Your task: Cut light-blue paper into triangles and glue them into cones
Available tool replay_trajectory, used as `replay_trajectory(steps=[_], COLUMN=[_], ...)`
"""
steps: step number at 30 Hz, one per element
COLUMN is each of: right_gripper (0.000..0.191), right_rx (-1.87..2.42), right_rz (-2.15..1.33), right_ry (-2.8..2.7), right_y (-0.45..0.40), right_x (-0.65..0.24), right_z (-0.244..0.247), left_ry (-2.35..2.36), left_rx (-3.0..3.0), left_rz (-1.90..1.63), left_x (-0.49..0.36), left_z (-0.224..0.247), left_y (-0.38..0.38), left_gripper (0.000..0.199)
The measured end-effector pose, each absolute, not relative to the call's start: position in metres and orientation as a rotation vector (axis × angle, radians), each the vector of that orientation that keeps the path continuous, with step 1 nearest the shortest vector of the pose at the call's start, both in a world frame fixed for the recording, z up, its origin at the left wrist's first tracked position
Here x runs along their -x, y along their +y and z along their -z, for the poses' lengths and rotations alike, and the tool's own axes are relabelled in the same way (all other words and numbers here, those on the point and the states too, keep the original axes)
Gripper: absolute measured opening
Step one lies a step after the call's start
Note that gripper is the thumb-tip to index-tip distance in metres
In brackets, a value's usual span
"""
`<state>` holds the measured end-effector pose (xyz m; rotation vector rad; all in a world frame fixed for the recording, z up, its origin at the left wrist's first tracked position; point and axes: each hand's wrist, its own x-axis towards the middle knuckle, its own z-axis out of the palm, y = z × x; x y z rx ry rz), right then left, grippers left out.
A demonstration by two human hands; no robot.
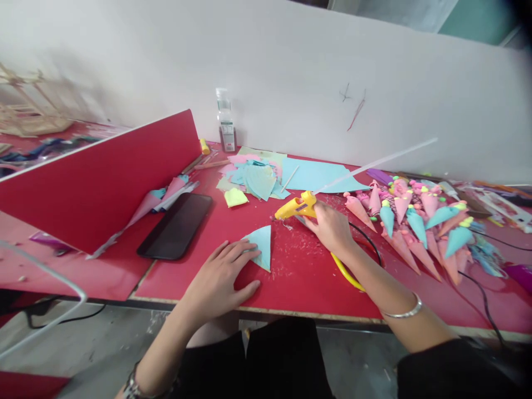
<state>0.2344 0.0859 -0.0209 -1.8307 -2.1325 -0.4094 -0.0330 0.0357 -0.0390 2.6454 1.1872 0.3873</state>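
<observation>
Pale wall [282,83] behind; red tabletop [299,288] with scattered pale specks. Clock positions are taken from the light-blue paper wedge [262,247], twelve towards the wall.

Centre: light-blue paper wedge, flat, curved edge away from the person, point towards the near edge.

Eight o'clock: left hand [222,274], palm down, fingers spread, fingertips resting on the wedge's left part, thumb held apart; nothing gripped.

Between one and two: yellow glue gun [297,206], held in the right hand [332,226], which is closed round its handle; nozzle pointing left, a long translucent stick [384,159] rising from its rear. Silver bangle [407,310] on that forearm.

Nine to ten: black phone [175,226], lying flat. Ten: red panel [137,180], standing upright.

Eleven: yellow-green paper [235,197]; farther back, clear bottle [227,128] with white cap, upright near the wall.

Twelve: loose pile of blue, pink and pale-green paper pieces [260,180]. One to two, beside the pile: large light-blue sheet [322,173].

Three: heap of pink and blue cones [418,224], many with coloured tops. Three to four: yellow curved item [347,272], partly under the right forearm.
</observation>
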Motion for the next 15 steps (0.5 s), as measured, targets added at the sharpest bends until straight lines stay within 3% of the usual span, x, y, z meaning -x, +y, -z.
replay_trajectory(steps=[5,8,11,15], right_gripper=[0.045,0.036,0.026,0.020], right_rx=[1.863,1.933,1.961,1.941], right_rz=[0.341,0.249,0.191,0.154], right_ry=[-1.866,-1.842,-1.881,-1.963], right_y=[0.098,0.105,0.109,0.114], right_x=[-0.263,-0.287,-0.306,-0.318], right_z=[0.022,0.023,0.024,0.028], left_ry=[1.143,1.248,1.585,1.825], left_rx=[-2.627,-2.624,-2.646,-2.657], left_rz=[-0.379,-0.462,-0.578,-0.430], left_x=[0.034,0.034,0.033,0.032], left_z=[0.033,0.030,0.030,0.031], left_y=[0.037,0.043,0.054,0.067], left_gripper=[0.040,0.035,0.043,0.043])
